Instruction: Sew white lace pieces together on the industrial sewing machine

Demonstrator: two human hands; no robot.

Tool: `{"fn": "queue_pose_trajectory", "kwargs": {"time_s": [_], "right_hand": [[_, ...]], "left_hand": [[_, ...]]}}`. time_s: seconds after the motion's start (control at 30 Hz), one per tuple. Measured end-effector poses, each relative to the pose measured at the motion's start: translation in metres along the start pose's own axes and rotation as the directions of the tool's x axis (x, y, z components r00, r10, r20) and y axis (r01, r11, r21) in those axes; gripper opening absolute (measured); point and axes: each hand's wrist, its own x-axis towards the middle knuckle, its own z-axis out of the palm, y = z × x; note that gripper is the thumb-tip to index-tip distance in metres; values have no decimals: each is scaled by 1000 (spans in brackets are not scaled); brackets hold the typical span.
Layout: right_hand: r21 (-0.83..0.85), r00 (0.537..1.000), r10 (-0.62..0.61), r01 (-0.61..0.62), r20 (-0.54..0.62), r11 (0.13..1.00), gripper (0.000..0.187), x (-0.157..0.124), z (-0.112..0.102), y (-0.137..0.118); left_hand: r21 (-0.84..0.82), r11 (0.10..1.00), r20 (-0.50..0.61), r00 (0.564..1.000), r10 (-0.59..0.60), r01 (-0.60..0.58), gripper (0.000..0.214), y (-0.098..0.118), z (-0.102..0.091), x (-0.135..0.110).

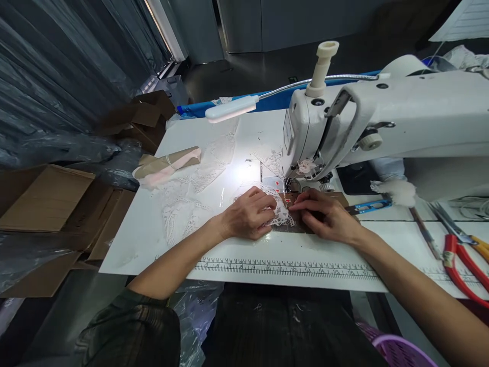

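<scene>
My left hand (250,212) lies curled on a piece of white lace (281,217) and presses it down on the white sewing table (244,255). My right hand (324,214) rests beside it, fingers together, pinching the lace edge against a brown card (296,227) underneath. Both hands sit just in front of the needle area of the white sewing machine (382,122), under the bright light of a gooseneck lamp (231,108).
More lace pieces (183,209) and a tied bundle of beige and pink fabric (168,165) lie at the table's left. Blue thread snips (369,206), red-handled scissors (464,265) and orange-handled scissors (473,243) lie right. Cardboard boxes (46,199) stand on the floor, left. A purple basket (401,351) is below.
</scene>
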Motion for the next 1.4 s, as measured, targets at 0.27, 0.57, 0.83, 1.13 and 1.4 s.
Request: {"fn": "queue_pose_trajectory", "kwargs": {"time_s": [0.27,0.57,0.83,1.13,1.4], "right_hand": [[-225,993,-99,113,72,968,42,4,10,10],[-48,972,-60,73,227,996,40,-41,2,-35],[129,998,8,-16,69,992,36,-14,3,-30],[579,831,-449,199,327,791,25,-22,42,-92],[38,988,137,-135,-68,990,17,-21,-26,-6]], "left_hand": [[-103,993,24,998,-56,59,15,-1,10,0],[-308,904,85,955,-285,297,23,-11,10,15],[-943,-85,277,616,-737,321,26,-53,-29,13],[-890,102,219,612,-760,445,32,-48,-52,11],[-145,961,241,951,-195,234,32,26,-13,16]]}}
